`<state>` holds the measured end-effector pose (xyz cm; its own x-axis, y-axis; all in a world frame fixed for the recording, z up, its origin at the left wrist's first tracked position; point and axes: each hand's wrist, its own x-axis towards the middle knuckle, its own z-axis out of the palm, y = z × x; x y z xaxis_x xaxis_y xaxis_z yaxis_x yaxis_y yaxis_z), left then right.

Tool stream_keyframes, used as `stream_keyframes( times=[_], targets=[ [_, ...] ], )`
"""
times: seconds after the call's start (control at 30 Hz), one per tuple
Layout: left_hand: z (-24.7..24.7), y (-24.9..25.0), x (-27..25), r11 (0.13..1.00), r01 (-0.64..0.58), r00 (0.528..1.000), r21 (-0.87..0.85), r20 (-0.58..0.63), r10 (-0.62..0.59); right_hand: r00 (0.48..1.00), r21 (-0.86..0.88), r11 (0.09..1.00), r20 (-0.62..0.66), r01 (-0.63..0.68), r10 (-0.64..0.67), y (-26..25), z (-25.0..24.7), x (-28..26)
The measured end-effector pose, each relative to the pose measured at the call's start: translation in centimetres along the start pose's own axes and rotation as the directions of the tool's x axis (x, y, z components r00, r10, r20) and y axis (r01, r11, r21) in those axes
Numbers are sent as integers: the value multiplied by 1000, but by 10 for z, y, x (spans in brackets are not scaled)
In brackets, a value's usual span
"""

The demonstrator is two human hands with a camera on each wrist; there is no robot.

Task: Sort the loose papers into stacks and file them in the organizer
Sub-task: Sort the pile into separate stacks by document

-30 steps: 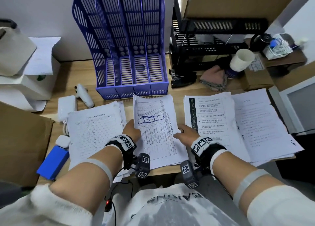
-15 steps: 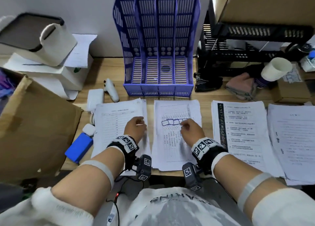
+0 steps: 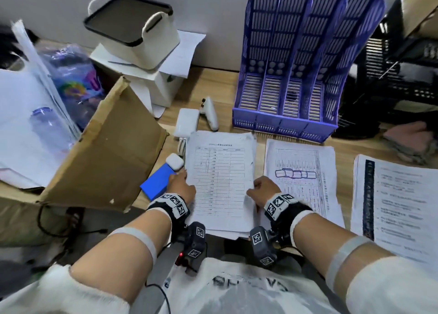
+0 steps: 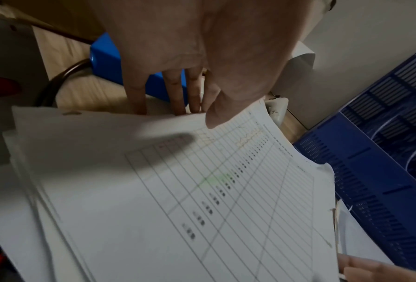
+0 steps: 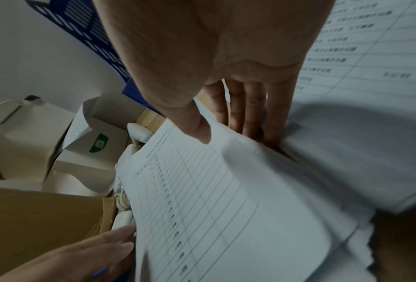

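Crowding a wooden desk (image 3: 214,81), paper stacks (image 3: 220,178), blue organizer (image 3: 305,60)

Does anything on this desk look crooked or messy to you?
Yes. The table-form stack held by the left hand and right hand is ragged: lower sheets jut out unevenly at its near edge. The white basket sits tilted on boxes.

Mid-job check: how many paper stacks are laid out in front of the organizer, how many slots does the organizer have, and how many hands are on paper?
Paper stacks: 3 – table stack, diagram stack, text stack.
Organizer slots: 4, all without papers.
Hands on paper: 2 – left hand and right hand, both gripping the table stack's edges.
Total: 9.
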<state>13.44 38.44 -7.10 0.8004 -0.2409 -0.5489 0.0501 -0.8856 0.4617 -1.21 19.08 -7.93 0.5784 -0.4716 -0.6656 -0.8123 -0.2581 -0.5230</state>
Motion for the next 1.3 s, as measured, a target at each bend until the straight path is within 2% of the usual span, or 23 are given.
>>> stream_keyframes(
  times=[0.07, 0.27, 0.5, 0.57, 0.63, 0.7, 0.77, 0.87, 1.0, 1.1, 1.3],
  targets=[
    [0, -6, 5, 999, 45, 998, 6, 39, -45, 998, -5, 999, -31, -49, 49, -4, 3, 1],
    [4, -1, 13, 990, 129, 992, -49, 16, -128, 991, 52, 991, -39, -124, 126, -6, 8, 1],
    [2, 0, 22, 996, 83, 988, -19, 129, -80, 998, 100, 993, 3, -60, 60, 3, 10, -8],
    [5, 0, 24, 997, 56, 991, -53, 125, -49, 998, 72, 996, -29, -57, 60, 1, 14, -10],
    [5, 4, 24, 995, 40, 992, -93, 123, -28, 992, -44, 996, -101, -83, 78, -3, 16, -13],
    [8, 7, 26, 988, 46, 985, -144, 172, -21, 987, -144, 986, -146, -85, 63, -6, 17, -12],
    [8, 10, 26, 972, 98, 980, -213, 193, -57, 990, -83, 994, -131, -69, 58, -9, 18, -11],
    [3, 11, 23, 943, 191, 978, -273, 140, -158, 992, 0, 997, -108, -72, 71, -10, 14, -10],
    [-1, 0, 27, 954, 178, 967, -242, 225, -123, 985, 78, 993, -136, -92, 102, -3, 11, -15],
    [3, -16, 37, 946, 156, 956, -284, 284, -73, 986, 56, 997, -154, -62, 70, 0, 7, -18],
    [3, -28, 41, 957, 125, 962, -261, 270, -52, 968, 70, 997, -246, -39, 55, 0, -9, -24]
  ],
)
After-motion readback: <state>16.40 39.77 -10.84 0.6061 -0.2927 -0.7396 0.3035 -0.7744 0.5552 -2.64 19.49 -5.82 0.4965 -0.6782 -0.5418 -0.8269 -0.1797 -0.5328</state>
